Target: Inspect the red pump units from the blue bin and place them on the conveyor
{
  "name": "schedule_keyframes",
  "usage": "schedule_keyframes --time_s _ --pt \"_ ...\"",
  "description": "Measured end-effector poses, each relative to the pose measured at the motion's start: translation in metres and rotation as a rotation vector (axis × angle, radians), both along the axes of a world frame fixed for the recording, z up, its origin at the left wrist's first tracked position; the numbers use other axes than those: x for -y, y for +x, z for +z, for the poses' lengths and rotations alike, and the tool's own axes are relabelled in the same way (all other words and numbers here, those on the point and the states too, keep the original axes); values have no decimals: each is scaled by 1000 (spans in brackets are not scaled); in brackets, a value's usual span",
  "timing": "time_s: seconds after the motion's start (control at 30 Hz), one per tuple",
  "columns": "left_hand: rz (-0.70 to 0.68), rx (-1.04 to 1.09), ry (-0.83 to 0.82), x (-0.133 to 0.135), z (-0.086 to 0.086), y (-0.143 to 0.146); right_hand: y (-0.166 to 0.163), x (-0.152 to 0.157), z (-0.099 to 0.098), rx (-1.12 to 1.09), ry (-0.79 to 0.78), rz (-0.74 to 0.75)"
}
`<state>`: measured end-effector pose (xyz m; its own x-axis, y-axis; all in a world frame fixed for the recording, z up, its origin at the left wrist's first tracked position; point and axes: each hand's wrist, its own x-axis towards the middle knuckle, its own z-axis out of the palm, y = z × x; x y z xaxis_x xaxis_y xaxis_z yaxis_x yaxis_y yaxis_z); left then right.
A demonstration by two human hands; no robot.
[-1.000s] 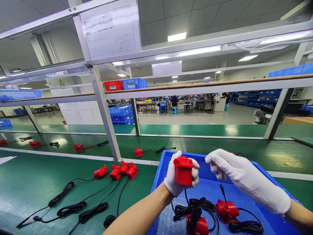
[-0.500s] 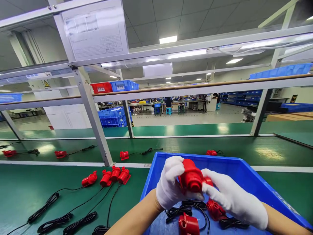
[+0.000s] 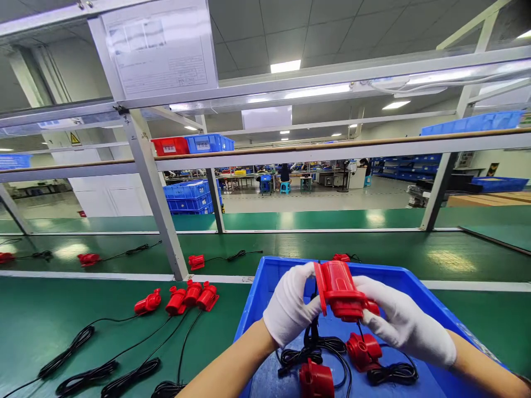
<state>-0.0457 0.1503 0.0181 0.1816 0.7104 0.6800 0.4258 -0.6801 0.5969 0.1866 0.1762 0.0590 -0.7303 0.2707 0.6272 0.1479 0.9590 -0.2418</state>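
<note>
Both my hands wear white gloves and hold one red pump (image 3: 341,287) above the blue bin (image 3: 418,288). My left hand (image 3: 290,307) grips its flat end, fingers curled. My right hand (image 3: 404,325) grips the other end from below. A black cable (image 3: 312,345) hangs from the pump into the bin. Two more red pumps (image 3: 363,349) with coiled black cables lie on the bin floor beneath my hands.
Several red pumps (image 3: 191,294) with black cables (image 3: 78,340) lie in a row on the green table to the left. More pumps (image 3: 196,261) sit spaced along the green conveyor behind a metal frame post (image 3: 153,188). Blue and red bins stand on the upper shelf.
The pump, held upright in my left hand alone a second ago, now lies sideways in both hands. My right hand came in and closed on it. The camera view shifted right.
</note>
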Motion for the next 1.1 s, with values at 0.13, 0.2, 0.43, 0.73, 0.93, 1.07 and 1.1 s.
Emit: schedule_keyframes --time_s 0.13,0.2,0.43,0.73,0.93,1.07,1.1 --pt "-55 103 -200 -6 -3 4 -1 -3 5 37 257 47" --pt "59 229 -180 -4 1 2 -2 -2 7 69 339 34" --pt "-103 296 -292 18 25 -4 -11 -9 -4 304 188 33" --pt "-38 328 -382 5 24 -5 -21 -5 -8 370 52 79" --pt "-8 390 -384 -2 17 -10 -10 -12 -14 248 -10 37" --pt "-11 382 -396 -4 13 -14 7 -25 5 111 -168 -157" --pt "0 377 -413 -5 12 -16 14 -32 14 62 -211 -243"
